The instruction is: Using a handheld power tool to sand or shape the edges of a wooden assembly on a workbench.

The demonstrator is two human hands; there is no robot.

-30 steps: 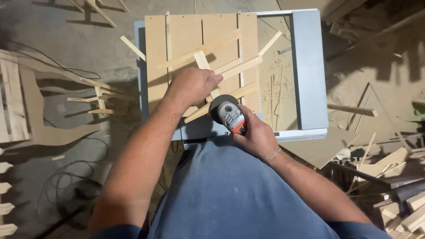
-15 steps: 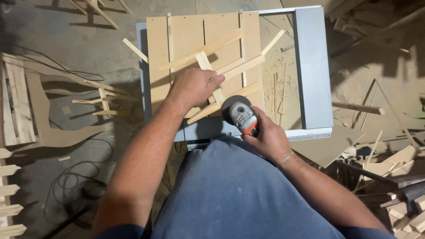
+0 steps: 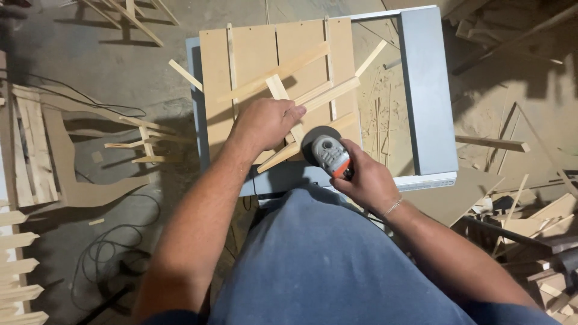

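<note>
pressing down on a crossed bundle of thin wood slats (image 3: pixel 304 99), the left hand (image 3: pixel 265 123) lies flat and splayed over them, fingers out rather than curled, pinning them to the board (image 3: pixel 241 60) that sits on the grey table (image 3: pixel 427 90). the right hand (image 3: pixel 364 180) is wrapped tight round a grey and orange grinder (image 3: pixel 330 155), whose disc sits at the near end of the lowest slat, just beside the left fingertips; whether the disc touches the wood is hard to tell from above. the step in hand looks like trimming or sanding that slat end at the board's near edge. the next move probably calls for a steady hold on the slats, with the left fingers kept clear of the disc while the grinder eases along the wood. offcuts (image 3: pixel 524 222) litter the floor to the right, and a cable (image 3: pixel 102 253) loops at the left.
</note>
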